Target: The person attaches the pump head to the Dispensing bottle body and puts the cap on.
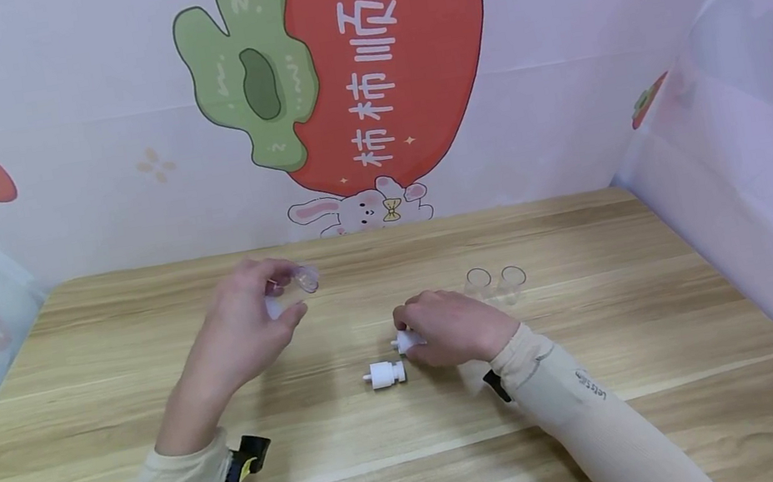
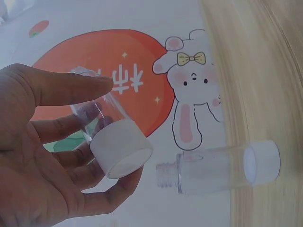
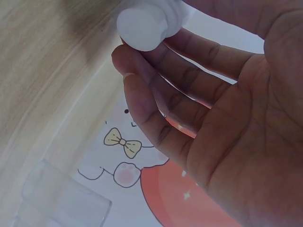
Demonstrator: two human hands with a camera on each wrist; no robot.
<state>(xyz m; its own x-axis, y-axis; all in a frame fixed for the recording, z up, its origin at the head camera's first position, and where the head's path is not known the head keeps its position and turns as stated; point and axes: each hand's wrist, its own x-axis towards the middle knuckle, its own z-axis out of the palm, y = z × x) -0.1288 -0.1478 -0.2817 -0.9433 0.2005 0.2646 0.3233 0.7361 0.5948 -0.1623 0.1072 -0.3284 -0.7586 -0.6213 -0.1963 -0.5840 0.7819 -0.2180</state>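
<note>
My left hand [image 1: 247, 318] holds a small clear bottle [image 2: 109, 111] with a white base, tilted above the table, between thumb and fingers. Beyond it in the left wrist view stands a second clear bottle [image 2: 208, 171], its threaded neck uncapped; in the head view the hand hides it. Low over the table, my right hand [image 1: 449, 324] pinches a white pump head [image 1: 408, 342], whose round end shows in the right wrist view. Another white pump head [image 1: 385, 374] lies on its side just in front of those fingers.
Two clear caps [image 1: 480, 285] stand side by side on the wooden table [image 1: 361, 464], behind the right hand; one cap [image 3: 66, 198] also shows in the right wrist view. A printed cloth wall [image 1: 99, 202] rises at the table's back edge, with more cloth at both sides.
</note>
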